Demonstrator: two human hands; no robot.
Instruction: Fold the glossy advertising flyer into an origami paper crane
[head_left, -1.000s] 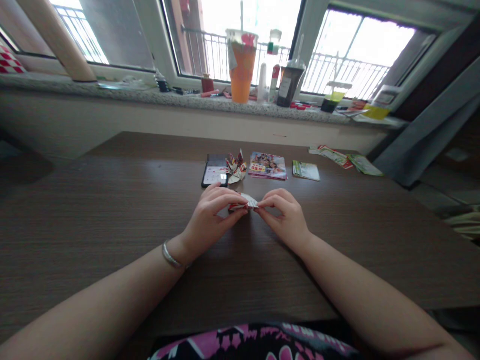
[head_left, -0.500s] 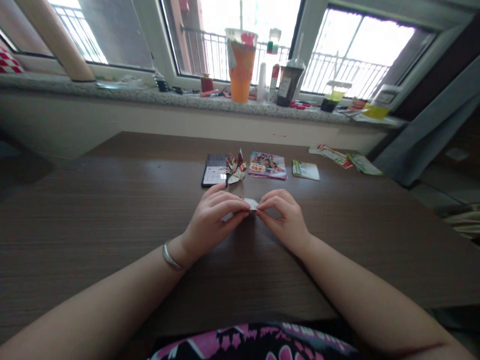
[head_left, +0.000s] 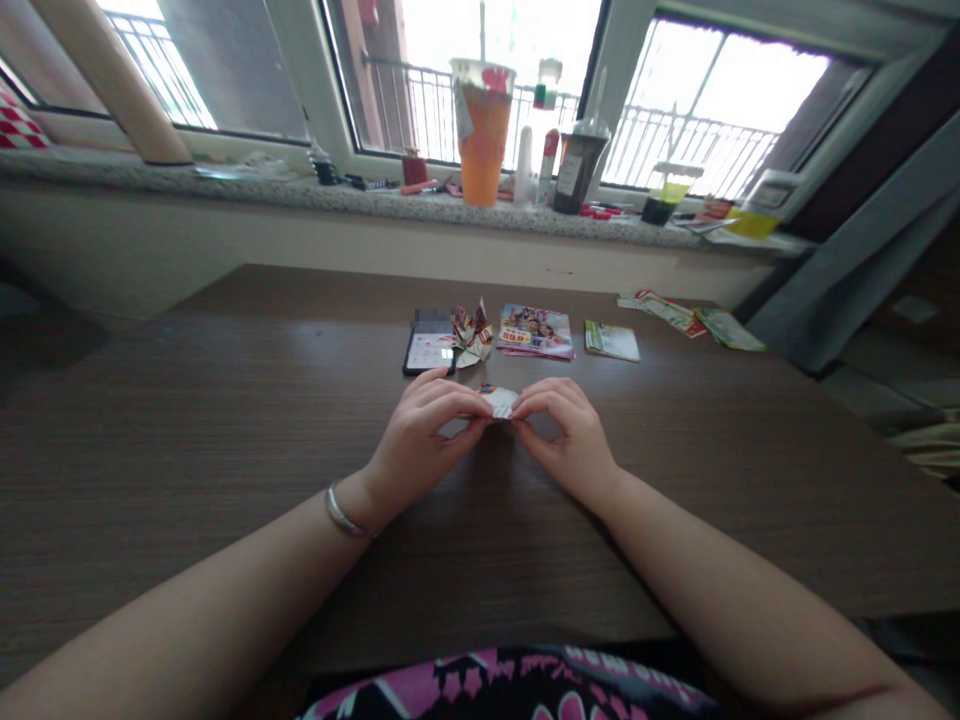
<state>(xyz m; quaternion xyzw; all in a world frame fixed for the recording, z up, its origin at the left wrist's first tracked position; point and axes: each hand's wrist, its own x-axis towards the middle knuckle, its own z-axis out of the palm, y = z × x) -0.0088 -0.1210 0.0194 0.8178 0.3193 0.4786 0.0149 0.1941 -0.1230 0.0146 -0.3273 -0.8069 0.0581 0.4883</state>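
A small folded piece of printed paper is pinched between both my hands over the middle of the brown table. My left hand, with a silver bracelet at its wrist, grips the paper's left side with closed fingers. My right hand pinches its right side. Most of the paper is hidden by my fingers. Just beyond my hands lie a finished folded paper figure and a phone.
A stack of printed leaflets, a green card and more flyers lie further back on the table. The windowsill holds an orange cup, a dark drink cup, bottles and clutter. A cardboard tube leans at the far left.
The paper has turned between my fingers, its white end now tipped up and slightly further from me. Both hands shifted only slightly and stay closed on it.
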